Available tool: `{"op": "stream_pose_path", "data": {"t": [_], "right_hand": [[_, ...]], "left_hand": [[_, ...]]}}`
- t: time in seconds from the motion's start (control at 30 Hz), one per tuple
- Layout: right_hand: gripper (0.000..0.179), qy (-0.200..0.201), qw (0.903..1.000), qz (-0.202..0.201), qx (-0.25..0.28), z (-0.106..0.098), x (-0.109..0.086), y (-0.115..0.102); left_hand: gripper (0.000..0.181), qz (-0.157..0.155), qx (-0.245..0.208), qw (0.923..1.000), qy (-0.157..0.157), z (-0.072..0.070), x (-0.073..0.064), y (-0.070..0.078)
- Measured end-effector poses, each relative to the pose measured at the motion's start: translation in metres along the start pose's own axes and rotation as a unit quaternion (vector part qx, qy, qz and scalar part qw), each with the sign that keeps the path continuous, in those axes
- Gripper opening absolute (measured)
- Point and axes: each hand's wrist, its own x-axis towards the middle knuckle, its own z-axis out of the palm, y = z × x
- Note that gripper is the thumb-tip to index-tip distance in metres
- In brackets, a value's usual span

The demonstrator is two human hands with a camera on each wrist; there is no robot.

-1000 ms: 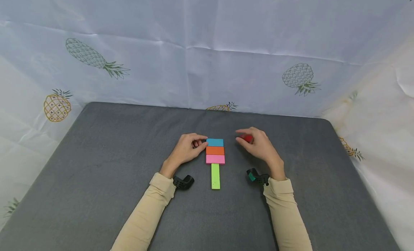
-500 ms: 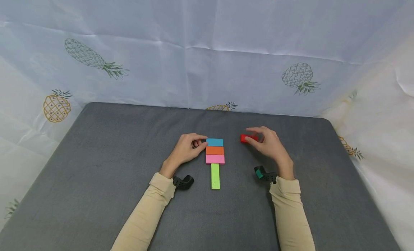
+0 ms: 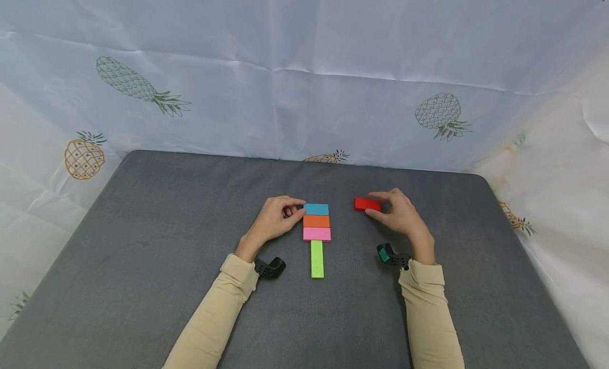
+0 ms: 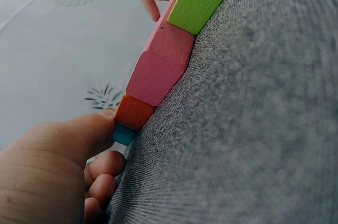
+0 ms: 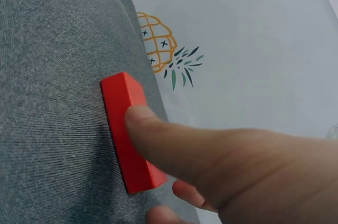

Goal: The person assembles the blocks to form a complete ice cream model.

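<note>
My left hand (image 3: 277,217) pinches the left end of a blue block (image 3: 316,209) between thumb and forefinger. Directly below it, an orange block (image 3: 316,221) and a pink block (image 3: 316,234) lie in a touching stack of rows on the table. A lime green block (image 3: 316,259) runs lengthwise down from the pink one. Off to the right, my right hand (image 3: 397,212) holds the right end of a red block (image 3: 364,203), thumb on its near side and forefinger at its far side. In the right wrist view, the thumb covers part of the red block (image 5: 122,129); the forefinger is hidden.
A dark grey cloth covers the table (image 3: 166,252). Behind it hangs a pale curtain (image 3: 228,104) with printed pineapples. Each wrist carries a black camera mount, the left one (image 3: 270,268) near the green block. Bare cloth separates the red block from the blue one.
My right hand has shifted right, and far more of the red block now shows beyond its fingertips. The left hand and the joined blocks stay where they were.
</note>
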Motion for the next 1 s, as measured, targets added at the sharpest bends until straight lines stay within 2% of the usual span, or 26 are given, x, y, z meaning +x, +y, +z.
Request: {"op": "stream_pose_path", "data": {"t": [0.27, 0.57, 0.73, 1.0], "right_hand": [[0.042, -0.01, 0.9994, 0.034, -0.005, 0.004, 0.001, 0.001], [0.041, -0.004, 0.9989, 0.047, -0.005, 0.007, 0.002, -0.001], [0.04, 0.011, 0.9986, 0.052, -0.008, 0.011, 0.004, -0.006], [0.041, 0.042, 0.9985, 0.037, 0.002, 0.028, 0.013, -0.021]], "left_hand": [[0.022, 0.0, 0.0, 1.0, -0.001, 0.0, 0.0, 0.0], [0.023, 0.008, 0.006, 0.9999, -0.001, 0.001, -0.001, -0.001], [0.023, 0.009, 0.007, 0.9999, -0.003, 0.0, -0.001, 0.0], [0.024, 0.02, 0.007, 0.9998, -0.001, -0.001, -0.001, 0.001]]}}
